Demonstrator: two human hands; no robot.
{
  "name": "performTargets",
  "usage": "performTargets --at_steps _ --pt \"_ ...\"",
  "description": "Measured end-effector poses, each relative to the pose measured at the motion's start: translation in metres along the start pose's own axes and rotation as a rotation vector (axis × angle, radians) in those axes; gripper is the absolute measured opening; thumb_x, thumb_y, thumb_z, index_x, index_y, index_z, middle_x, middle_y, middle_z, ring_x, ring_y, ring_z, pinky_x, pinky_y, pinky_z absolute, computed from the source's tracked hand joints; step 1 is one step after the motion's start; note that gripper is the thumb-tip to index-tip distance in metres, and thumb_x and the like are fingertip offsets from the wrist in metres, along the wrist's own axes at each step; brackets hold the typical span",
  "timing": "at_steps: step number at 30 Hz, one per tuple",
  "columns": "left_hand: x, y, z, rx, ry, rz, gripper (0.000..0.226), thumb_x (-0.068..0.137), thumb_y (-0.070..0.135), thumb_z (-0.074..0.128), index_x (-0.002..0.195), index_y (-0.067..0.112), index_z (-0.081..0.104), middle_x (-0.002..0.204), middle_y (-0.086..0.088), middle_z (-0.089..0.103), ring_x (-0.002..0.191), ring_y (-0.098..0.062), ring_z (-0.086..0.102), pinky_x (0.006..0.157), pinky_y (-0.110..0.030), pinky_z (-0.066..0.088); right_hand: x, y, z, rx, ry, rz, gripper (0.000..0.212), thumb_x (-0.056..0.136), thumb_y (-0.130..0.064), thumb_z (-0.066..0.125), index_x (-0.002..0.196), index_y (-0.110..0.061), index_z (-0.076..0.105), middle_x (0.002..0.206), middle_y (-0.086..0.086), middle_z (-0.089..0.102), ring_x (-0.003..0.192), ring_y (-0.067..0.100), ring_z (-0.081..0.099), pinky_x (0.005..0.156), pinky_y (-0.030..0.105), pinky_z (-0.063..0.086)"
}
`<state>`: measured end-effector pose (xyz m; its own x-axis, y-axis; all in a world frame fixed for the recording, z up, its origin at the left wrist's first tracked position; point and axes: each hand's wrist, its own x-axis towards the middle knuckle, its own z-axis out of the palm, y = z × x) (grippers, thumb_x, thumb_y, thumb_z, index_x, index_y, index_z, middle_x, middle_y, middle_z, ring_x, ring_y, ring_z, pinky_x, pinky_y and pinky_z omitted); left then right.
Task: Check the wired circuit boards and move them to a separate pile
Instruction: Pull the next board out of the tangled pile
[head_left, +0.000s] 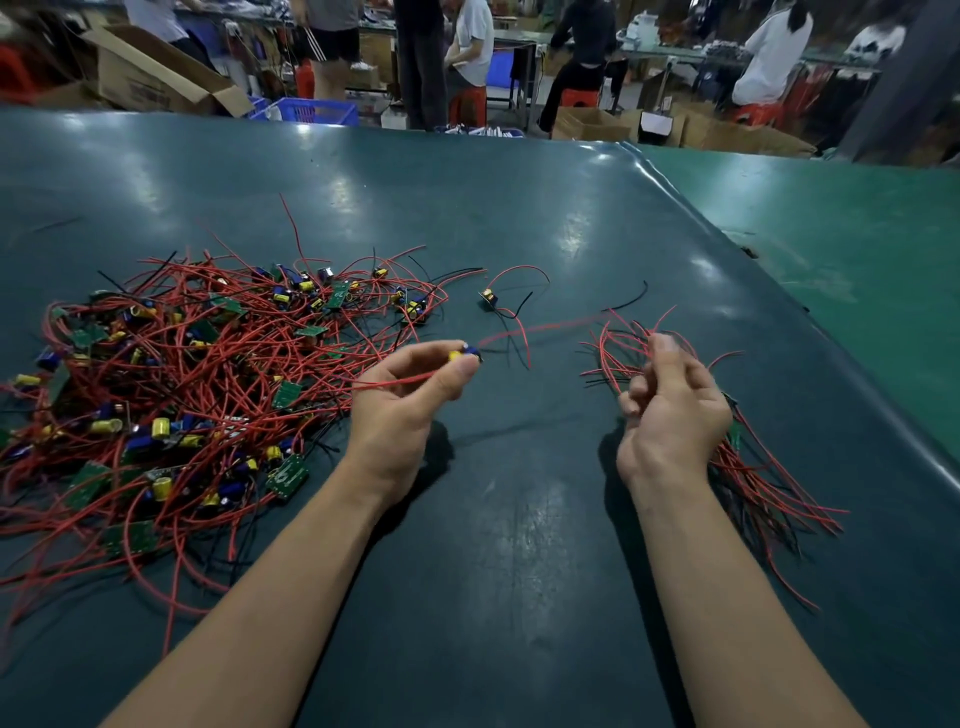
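1. Two bare hands are hovering over a dark green table (519, 218), seen from a camera worn on the person's head and looking down along both forearms.
2. The left hand (410, 400) is pinching a small circuit board (465, 353) between thumb and fingertips; only its yellow and blue parts are showing, and it is being held just above the table.
3. Red wires (545, 328) are trailing from that board, one running to the right toward the far pile and another passing back across the left palm.
4. The right hand (670, 410) is hanging in the air with its fingers loosely curled and blurred; it appears to be gripping nothing, though the blur is making that hard to confirm.
5. A large tangled pile of unchecked boards (171, 395) is lying to the left, its edge touching the left wrist.
6. A smaller sorted pile (753, 467) is lying on the right, partly hidden beneath and beyond the right hand.
7. One stray board (487, 300) is sitting alone just past the left fingertips, between the piles.
8. The held board is lying between the hands, its wire's long axis pointing right toward the sorted pile; the right hand is nearer that pile, so a handover or a rightward carry is looking likely.
9. Other people are working at benches in the background.
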<state>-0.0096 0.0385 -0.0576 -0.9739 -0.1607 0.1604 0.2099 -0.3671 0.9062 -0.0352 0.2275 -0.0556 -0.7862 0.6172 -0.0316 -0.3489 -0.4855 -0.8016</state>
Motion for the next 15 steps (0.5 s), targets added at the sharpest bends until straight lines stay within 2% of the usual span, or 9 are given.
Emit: performTargets --at_steps 3,5,7,9,11,13,15 --pt "0.009 0.008 -0.005 -0.113 0.140 0.087 0.016 0.066 0.010 0.076 0.081 0.015 0.073 0.073 0.003 0.071 0.064 -0.007 0.062 0.065 -0.018 0.049 -0.015 0.010 0.005 -0.199 -0.165 -0.072 0.016 0.094 -0.015 0.065 0.079 -0.017 0.061 0.051 -0.009 0.052 0.037 0.005 0.041 0.034 0.015 0.030" --pt "0.011 0.017 -0.006 -0.002 0.189 0.218 0.016 0.068 0.010 0.078 0.081 0.013 0.068 0.082 0.001 0.070 0.072 -0.006 0.065 0.071 -0.018 0.051 -0.023 0.015 0.009 -0.242 -0.239 -0.029 0.013 0.095 -0.017 0.064 0.082 -0.013 0.063 0.052 -0.008 0.055 0.036 0.005 0.042 0.034 0.015 0.031" --pt "0.013 0.029 -0.006 0.149 0.195 0.375 0.019 0.075 0.000 0.076 0.079 0.010 0.061 0.098 -0.007 0.066 0.087 -0.009 0.066 0.080 -0.022 0.051 -0.026 0.016 0.009 -0.268 -0.266 0.025 0.016 0.096 -0.018 0.062 0.083 -0.009 0.065 0.051 -0.007 0.055 0.037 0.005 0.042 0.034 0.016 0.032" --pt "0.015 0.044 -0.005 0.218 0.141 0.481 0.020 0.080 -0.006 0.073 0.081 0.007 0.058 0.106 -0.014 0.067 0.098 -0.019 0.068 0.085 -0.028 0.053 -0.027 0.016 0.009 -0.296 -0.285 0.022 0.017 0.096 -0.018 0.062 0.083 -0.009 0.066 0.051 -0.006 0.055 0.037 0.006 0.042 0.035 0.017 0.032" --pt "0.019 0.059 -0.002 0.437 0.073 0.635 0.010 0.083 0.004 0.076 0.086 0.006 0.066 0.096 -0.010 0.072 0.091 -0.019 0.071 0.083 -0.030 0.055 -0.031 0.016 0.009 -0.325 -0.342 -0.024 0.013 0.095 -0.016 0.064 0.084 -0.011 0.067 0.053 -0.006 0.055 0.039 0.007 0.042 0.036 0.017 0.033" --pt "0.024 0.071 0.004 0.704 -0.027 0.774 0.010 0.085 0.017 0.076 0.088 0.008 0.073 0.087 0.002 0.073 0.080 -0.011 0.070 0.079 -0.025 0.054 -0.038 0.016 0.009 -0.327 -0.456 -0.042 0.007 0.093 -0.014 0.066 0.087 -0.013 0.070 0.057 -0.004 0.057 0.041 0.008 0.043 0.037 0.018 0.034" --pt "0.026 0.073 0.011 0.908 -0.196 0.804 0.015 0.085 0.024 0.075 0.088 0.010 0.076 0.082 0.002 0.071 0.074 -0.013 0.066 0.074 -0.025 0.052 -0.044 0.016 0.011 -0.282 -0.576 0.015 0.010 0.088 -0.020 0.069 0.095 -0.014 0.073 0.062 -0.003 0.060 0.041 0.010 0.044 0.037 0.019 0.035"
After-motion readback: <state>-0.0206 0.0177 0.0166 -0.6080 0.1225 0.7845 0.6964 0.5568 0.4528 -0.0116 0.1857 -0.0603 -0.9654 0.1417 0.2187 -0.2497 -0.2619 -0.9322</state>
